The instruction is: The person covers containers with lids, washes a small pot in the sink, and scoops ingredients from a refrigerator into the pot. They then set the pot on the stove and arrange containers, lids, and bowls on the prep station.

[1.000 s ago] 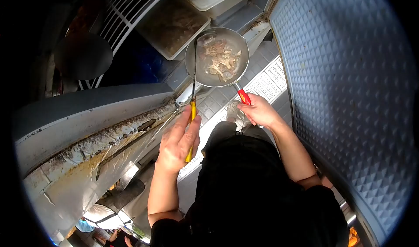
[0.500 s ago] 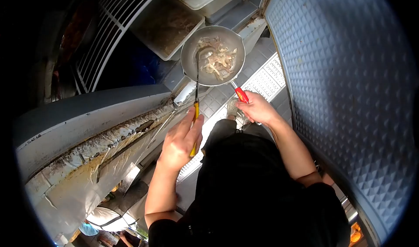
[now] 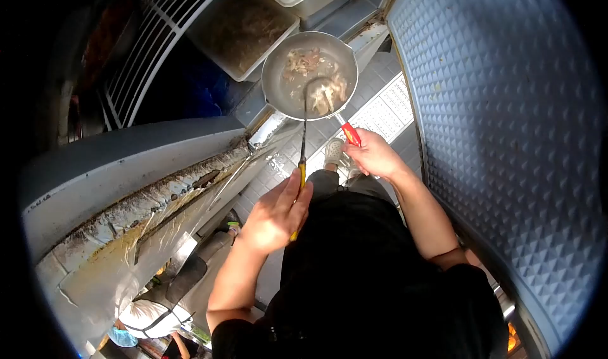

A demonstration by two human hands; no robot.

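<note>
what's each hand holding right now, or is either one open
Left hand: closed, holding the yellow-handled ladle.
Right hand: closed, holding the red-handled saucepan.

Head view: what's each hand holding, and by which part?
Left hand: the ladle, by its yellow handle. Right hand: the pan, by its red handle.

Food (image 3: 303, 61), ladle (image 3: 304, 129) in pan (image 3: 285, 96); tray (image 3: 268, 50) left (rack (image 3: 170, 22) farther left); panel (image 3: 500, 143) right.

Black top (image 3: 361, 283), short sleeves (image 3: 472, 292); greyish trousers (image 3: 370, 188); pale shoes (image 3: 333, 152); hands (image 3: 273, 218) bare.
</note>
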